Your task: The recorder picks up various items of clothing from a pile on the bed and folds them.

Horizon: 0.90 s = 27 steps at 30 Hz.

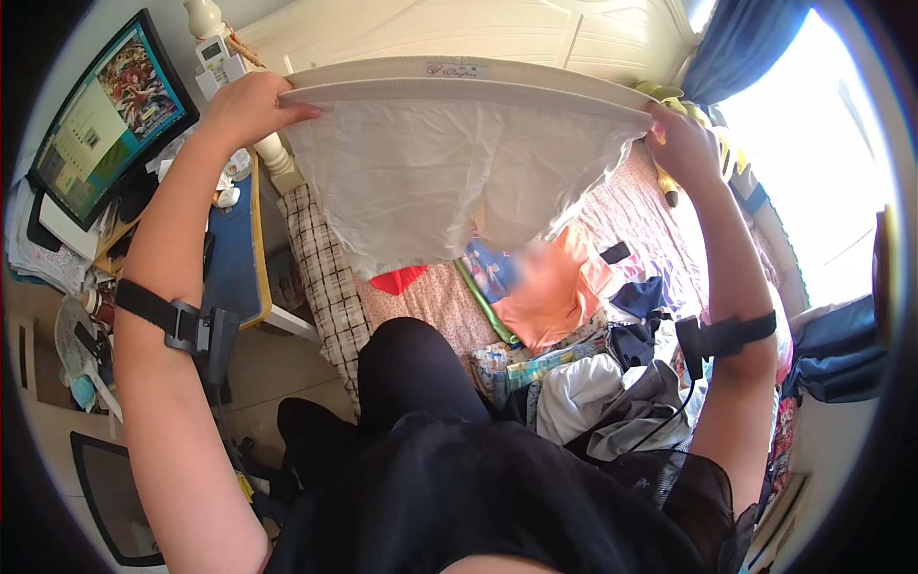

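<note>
White shorts with an elastic waistband (459, 165) hang stretched wide between my two hands, above a bed. My left hand (262, 107) pinches one end of the waistband, its thumb on the front. At the other end, my right hand (678, 140) is closed on the band, fingers partly hidden. Beneath the hem lie an orange garment (552, 287) with a blue printed part beside it, and a red cloth (399, 279). A heap of clothes, with a white garment (577, 394) and a grey garment (638, 423), lies near my right side.
A blue-topped desk (237, 251) with a monitor (115, 115) stands at the left, a fan (79, 337) below it. The cream headboard (466, 32) rises behind the shorts. A yellow plush toy (667, 186) lies by the bright window (825, 143) with blue curtains (746, 43).
</note>
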Tool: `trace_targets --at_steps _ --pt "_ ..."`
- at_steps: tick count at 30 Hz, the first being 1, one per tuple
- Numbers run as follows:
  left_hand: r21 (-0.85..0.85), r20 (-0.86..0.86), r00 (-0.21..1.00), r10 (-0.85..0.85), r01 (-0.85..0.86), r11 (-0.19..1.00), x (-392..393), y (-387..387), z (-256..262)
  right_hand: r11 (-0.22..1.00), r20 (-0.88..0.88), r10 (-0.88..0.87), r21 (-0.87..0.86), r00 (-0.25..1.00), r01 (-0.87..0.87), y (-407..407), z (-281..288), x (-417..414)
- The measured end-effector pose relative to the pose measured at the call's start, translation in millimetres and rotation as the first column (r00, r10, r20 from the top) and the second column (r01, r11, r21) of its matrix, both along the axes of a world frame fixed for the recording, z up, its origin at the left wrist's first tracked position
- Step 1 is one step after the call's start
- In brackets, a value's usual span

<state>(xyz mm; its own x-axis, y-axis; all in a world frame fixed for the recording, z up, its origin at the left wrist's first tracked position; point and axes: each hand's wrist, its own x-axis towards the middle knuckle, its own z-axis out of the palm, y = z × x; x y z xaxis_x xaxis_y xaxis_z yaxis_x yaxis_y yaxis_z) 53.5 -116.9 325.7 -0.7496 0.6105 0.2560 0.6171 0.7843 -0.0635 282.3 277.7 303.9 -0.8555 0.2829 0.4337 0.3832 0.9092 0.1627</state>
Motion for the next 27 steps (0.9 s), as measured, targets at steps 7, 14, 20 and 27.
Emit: trace_targets --at_steps 7,14,20,27 --pt "-0.060 -0.084 0.993 -0.079 0.074 0.995 -1 7 5 0.997 -0.032 -0.046 0.067 0.998 0.048 7 3 -5" --pt "-0.025 -0.180 0.974 -0.138 0.136 0.990 -7 29 21 0.996 -0.098 0.029 0.083 0.995 -0.021 -1 8 -29" --pt "0.307 -0.099 0.890 -0.445 0.452 0.837 -9 24 13 0.967 -0.160 0.219 -0.099 0.963 -0.236 -17 9 -41" --pt "0.497 0.153 0.855 -0.496 0.367 0.786 23 50 11 0.536 -0.244 -0.041 -0.824 0.969 -0.185 1 7 -57"
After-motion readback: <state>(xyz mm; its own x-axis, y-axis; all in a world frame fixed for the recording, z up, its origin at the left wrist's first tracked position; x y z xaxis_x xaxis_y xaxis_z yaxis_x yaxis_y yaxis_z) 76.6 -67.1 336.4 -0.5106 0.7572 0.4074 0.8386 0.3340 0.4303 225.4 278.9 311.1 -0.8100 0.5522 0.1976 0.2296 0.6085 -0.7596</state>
